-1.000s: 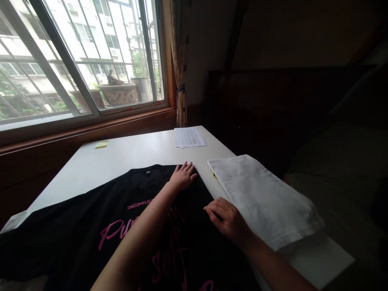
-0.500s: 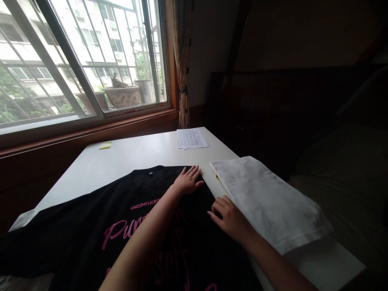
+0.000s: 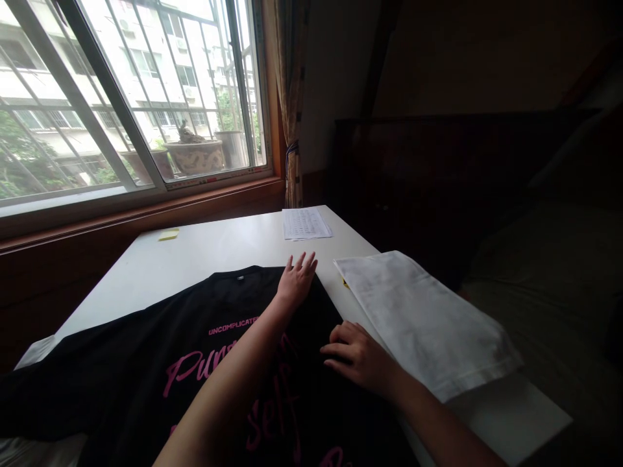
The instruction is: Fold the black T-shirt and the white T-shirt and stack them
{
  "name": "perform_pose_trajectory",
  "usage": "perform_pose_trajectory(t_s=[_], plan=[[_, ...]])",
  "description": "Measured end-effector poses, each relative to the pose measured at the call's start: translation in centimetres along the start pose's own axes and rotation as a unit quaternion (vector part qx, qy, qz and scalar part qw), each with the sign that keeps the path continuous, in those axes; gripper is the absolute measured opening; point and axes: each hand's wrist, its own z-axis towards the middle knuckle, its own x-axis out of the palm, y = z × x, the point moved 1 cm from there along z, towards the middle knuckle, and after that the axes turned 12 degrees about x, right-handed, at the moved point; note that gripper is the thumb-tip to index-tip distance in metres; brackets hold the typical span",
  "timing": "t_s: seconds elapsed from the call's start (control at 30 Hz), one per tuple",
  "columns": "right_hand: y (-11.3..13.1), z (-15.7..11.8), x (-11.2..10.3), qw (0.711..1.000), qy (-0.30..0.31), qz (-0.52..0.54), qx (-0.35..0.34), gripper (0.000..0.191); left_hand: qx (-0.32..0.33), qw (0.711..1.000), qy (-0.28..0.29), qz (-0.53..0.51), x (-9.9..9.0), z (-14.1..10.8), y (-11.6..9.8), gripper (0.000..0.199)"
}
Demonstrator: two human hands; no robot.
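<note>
A black T-shirt (image 3: 146, 344) with pink lettering lies spread over the white table, its collar toward the window. My left hand (image 3: 296, 280) is at the shirt's far right shoulder, fingers spread and pointing away from me. Lower down, by the shirt's right edge, is my right hand (image 3: 357, 355); its fingers are loosely bent and apart, with no cloth seen pinched in them. My left forearm covers part of the lettering. A folded white cloth (image 3: 423, 318) lies just right of my right hand.
Sheets of written paper (image 3: 306, 224) lie at the table's far end. A yellow sticky-note pad (image 3: 169, 234) is near the far left edge of the white table (image 3: 224, 240). Beyond stand a barred window (image 3: 146, 97) and a tied curtain (image 3: 293, 130).
My left hand has shifted slightly left and away from me, its fingers now pointing more upward. My right hand has slid a little left over the shirt's edge.
</note>
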Motion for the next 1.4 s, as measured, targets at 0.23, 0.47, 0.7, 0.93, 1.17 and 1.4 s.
perform_pose_trajectory(t_s=[0.23,0.47,0.7,0.93,1.17,1.4], plan=[[0.0,0.1,0.0,0.999,0.001,0.038,0.014,0.019,0.075,0.996,0.028,-0.031,0.4,-3.6,-3.7,0.057],[0.1,0.1,0.0,0.997,0.003,0.062,0.039,0.019,0.026,0.997,0.061,-0.039,0.0,-6.1,0.8,0.061],[0.1,-0.1,0.0,0.997,0.005,0.065,0.044,0.019,-0.027,0.996,0.084,-0.028,-1.0,-7.7,3.1,0.054],[0.1,-0.2,0.0,0.997,0.010,0.065,0.038,0.024,-0.094,0.989,0.110,-0.005,-4.3,-15.0,5.6,0.054],[0.4,-0.1,-0.5,0.994,0.022,0.098,0.040,0.028,-0.230,0.963,0.132,0.035,-8.3,-27.4,7.3,0.055],[0.2,0.1,-0.4,0.990,0.038,0.126,0.050,0.034,-0.416,0.897,0.027,0.148,-13.9,-40.4,9.5,0.052]])
